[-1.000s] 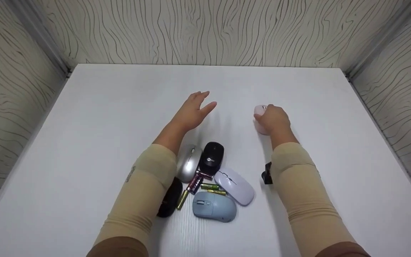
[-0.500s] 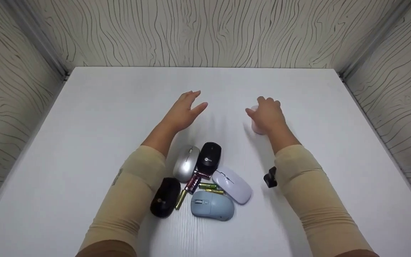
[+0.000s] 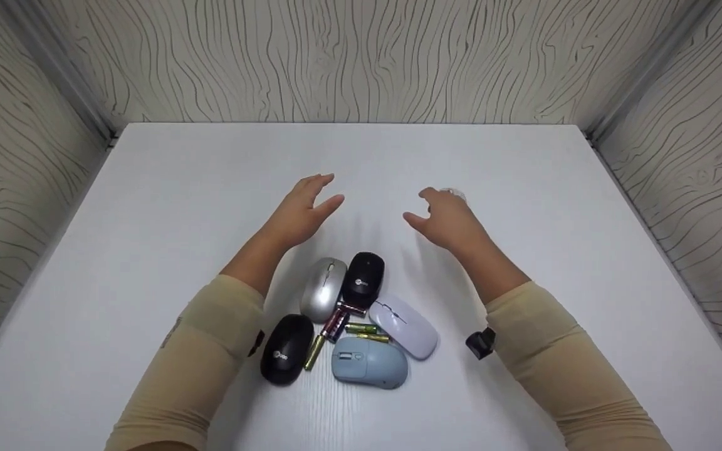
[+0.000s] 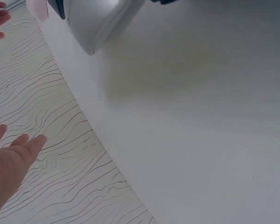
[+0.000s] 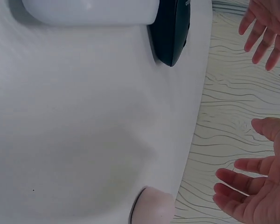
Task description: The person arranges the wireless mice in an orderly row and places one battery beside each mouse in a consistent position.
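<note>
My left hand hovers over the white table with fingers spread and holds nothing. Its nearest thing is a silver computer mouse, closer to me. My right hand is also empty, thumb apart from the fingers. Behind it a pale pink mouse lies on the table, nearly all hidden by the hand in the head view. Beside the silver mouse sits a black mouse. A lavender mouse, a light blue mouse and a second black mouse complete a rough ring around several batteries.
The white table runs back to a wall with a wood-grain pattern. Similar panels stand at left and right. A small black piece sticks out beneath the right sleeve.
My right hand has let go of the pink mouse and moved left, its fingers opening. The left hand has drifted left and a little toward me. The grouped mice and batteries stay put.
</note>
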`<state>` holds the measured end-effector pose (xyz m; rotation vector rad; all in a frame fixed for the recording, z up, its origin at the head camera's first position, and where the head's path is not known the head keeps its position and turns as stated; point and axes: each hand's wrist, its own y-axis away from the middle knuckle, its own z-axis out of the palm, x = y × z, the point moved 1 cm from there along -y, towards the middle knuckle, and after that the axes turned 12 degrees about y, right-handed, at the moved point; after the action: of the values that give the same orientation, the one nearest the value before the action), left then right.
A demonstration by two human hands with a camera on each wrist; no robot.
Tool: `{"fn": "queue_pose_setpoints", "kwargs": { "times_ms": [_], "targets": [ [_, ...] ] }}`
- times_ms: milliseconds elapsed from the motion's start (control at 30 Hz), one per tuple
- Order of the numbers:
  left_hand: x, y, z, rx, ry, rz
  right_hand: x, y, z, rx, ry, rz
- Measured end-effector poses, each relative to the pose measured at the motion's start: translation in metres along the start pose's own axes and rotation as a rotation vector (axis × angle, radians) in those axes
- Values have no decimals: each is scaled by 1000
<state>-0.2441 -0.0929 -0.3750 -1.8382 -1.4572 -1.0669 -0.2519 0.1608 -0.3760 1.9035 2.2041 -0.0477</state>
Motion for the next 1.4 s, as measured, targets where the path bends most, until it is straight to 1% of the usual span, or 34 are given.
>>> {"fn": "queue_pose_setpoints", "kwargs": {
  "times_ms": [233, 500, 700, 800, 933, 1100, 1200, 1300, 1400],
  "targets": [
    [-5, 13, 0, -23, 32, 13, -9, 16, 2, -17, -15, -52],
    [-10, 17, 5, -41, 54, 30, -16, 24, 13, -32, -4, -80],
    [-16, 20, 11, -51, 48, 2, -28, 28, 24, -58, 4, -98],
    [-17, 23, 15, -57, 54, -19, -36, 30, 31, -81, 11, -93],
    [-17, 26, 20, -77, 57, -19, -45, 31, 42, -123, 35, -101],
    [-18, 29, 25, -108, 54, -2, -54, 33, 56, -166, 71, -134],
    [-18, 31, 26, -124, 57, 6, -60, 35, 64, -168, 96, -158],
    [-18, 33, 27, -135, 70, 11, -64, 37, 69, -149, 140, -174],
    [-19, 33, 27, -135, 83, 9, -65, 38, 72, -143, 175, -170]
  ]
}}
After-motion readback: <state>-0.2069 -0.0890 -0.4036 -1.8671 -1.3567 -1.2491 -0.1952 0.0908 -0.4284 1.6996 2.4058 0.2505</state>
